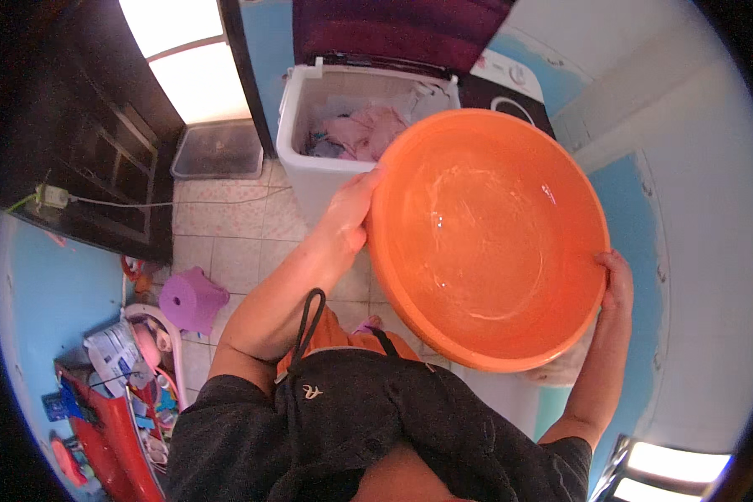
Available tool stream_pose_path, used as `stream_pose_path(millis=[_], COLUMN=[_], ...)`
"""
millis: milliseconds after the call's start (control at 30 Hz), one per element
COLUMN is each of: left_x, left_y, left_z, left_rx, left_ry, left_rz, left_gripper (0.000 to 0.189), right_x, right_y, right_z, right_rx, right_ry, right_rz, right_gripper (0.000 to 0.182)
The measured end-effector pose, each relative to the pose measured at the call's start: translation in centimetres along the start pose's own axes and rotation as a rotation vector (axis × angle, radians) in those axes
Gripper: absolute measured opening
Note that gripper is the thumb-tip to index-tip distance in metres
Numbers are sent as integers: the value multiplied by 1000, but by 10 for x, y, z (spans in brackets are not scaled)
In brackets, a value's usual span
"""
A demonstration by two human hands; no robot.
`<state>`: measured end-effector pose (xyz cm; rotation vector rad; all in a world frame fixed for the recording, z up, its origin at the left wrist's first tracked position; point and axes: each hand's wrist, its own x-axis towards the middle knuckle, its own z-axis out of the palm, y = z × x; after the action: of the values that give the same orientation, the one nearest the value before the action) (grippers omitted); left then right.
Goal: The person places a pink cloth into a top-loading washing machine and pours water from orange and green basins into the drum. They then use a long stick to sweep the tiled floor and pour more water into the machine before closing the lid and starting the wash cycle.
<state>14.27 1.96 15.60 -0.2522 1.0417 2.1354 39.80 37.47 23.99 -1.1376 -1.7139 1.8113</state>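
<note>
A large round orange plastic basin (489, 232) is held up before me, its inside facing the camera and wet with glints. My left hand (351, 207) grips its left rim, fingers partly hidden behind it. My right hand (615, 282) holds the right rim, with fingertips over the edge. Behind the basin stands a white washing machine (326, 176) with its dark lid raised. Pink, grey and white clothes (367, 132) lie in its tub. The basin covers part of the machine's right side, and a white control panel with a knob (514, 74) shows beyond it.
A white cable (226, 202) with a plug adapter (53, 196) crosses above the tiled floor at left. A purple plastic stool (191, 301), a red container (110, 439) and various small items stand lower left. A clear plastic bin (219, 150) is by the doorway. A blue-and-white wall (634, 213) is close at right.
</note>
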Motion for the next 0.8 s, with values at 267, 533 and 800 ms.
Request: stream_pose_path(millis=[267,533,800], left_x=[112,181,215], left_y=[51,77,91], left_z=[23,20,26], left_rx=[-223,-326,-327], left_ry=[-21,-46,-100], left_rz=[-293,-483,-669], left_gripper=[34,32,31], right_x=[53,83,75], right_y=[-106,-139,-154], right_z=[88,111,145], right_rx=[-94,-164,-112], right_ry=[90,225,299], right_rz=[68,212,232], right_gripper=[20,28,38])
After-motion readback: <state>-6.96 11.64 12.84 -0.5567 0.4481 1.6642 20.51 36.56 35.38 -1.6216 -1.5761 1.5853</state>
